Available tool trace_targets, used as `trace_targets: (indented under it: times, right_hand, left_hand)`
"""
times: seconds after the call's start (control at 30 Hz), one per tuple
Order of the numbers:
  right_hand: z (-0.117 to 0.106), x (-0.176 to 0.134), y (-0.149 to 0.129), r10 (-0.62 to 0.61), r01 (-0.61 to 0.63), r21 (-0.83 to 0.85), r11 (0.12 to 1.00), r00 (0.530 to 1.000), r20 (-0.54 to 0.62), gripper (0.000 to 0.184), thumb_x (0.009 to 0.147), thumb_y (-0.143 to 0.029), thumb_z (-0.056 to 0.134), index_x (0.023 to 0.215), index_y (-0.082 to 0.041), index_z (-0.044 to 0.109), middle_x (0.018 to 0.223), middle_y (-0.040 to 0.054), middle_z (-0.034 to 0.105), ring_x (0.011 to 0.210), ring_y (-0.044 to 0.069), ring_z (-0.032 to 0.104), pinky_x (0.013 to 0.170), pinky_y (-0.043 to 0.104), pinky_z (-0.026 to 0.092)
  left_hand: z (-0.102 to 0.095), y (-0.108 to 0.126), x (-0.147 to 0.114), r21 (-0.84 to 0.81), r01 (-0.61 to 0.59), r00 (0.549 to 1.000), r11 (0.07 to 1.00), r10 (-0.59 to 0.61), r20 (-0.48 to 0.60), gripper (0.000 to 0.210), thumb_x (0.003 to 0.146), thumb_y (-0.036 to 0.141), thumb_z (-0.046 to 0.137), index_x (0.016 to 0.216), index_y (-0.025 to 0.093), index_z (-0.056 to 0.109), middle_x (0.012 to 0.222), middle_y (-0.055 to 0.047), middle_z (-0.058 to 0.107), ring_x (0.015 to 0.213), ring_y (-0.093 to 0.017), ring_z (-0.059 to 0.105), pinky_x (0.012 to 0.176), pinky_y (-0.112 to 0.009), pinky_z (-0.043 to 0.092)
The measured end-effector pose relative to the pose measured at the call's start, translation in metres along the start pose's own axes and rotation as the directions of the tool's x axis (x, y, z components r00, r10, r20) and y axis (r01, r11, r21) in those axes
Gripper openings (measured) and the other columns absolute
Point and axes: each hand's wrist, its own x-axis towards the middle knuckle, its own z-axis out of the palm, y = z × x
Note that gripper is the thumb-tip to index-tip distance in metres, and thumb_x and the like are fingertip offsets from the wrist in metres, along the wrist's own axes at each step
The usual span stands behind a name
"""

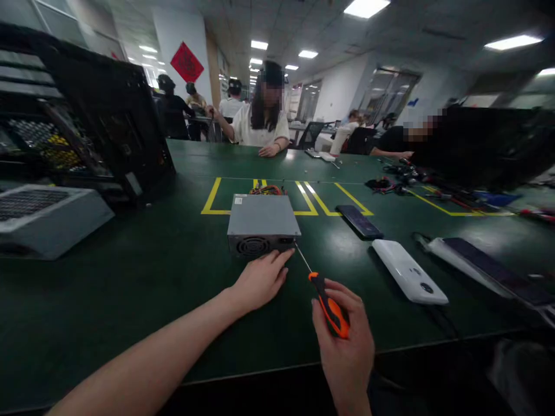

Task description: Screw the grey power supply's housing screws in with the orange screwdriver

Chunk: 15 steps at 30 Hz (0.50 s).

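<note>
Hands work together: our left hand [260, 280] lies open, steadying the gray box [262, 224], while our right hand [344, 332] grips the screwdriver [323, 297] straight.

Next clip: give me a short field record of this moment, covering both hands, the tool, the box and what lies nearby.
left hand: flat on the table, fingertips touching the front of the grey metal box
right hand: closed around the screwdriver by its orange and black handle
screwdriver tip: at the box's front right corner
box: fan grille toward the camera, coloured wires behind
nearby: dark phone, white device
</note>
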Motion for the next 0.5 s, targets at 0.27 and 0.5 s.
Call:
trace_targets:
  times: [0.27,0.5]
  right_hand:
    - [0.003,-0.0042,-0.0012,0.076,-0.073,0.041,0.996,0.995,-0.064,0.027,0.081,-0.021,0.055,0.107,-0.019,0.049,0.102,0.0081,0.058,0.089,0.019,0.06,0.075,0.036,0.05]
    - [0.004,-0.0004,-0.004,-0.003,0.004,0.021,1.0,0.999,-0.052,0.018,0.083,-0.023,0.051,0.1,-0.018,0.052,0.102,0.0094,0.055,0.094,0.021,0.056,0.077,0.04,0.048]
  left_hand:
    - [-0.0031,0.0015,-0.0012,0.035,-0.004,1.0,0.999,0.004,0.012,0.051,0.09,0.027,0.032,0.139,0.025,0.02,0.107,-0.006,0.051,0.09,-0.019,0.055,0.079,-0.034,0.047]
    - [-0.0021,-0.002,-0.0012,0.005,-0.009,1.0,1.0,0.009,0.026,0.053,0.09,0.028,0.033,0.14,0.027,0.018,0.108,-0.006,0.049,0.091,-0.019,0.054,0.08,-0.034,0.047]
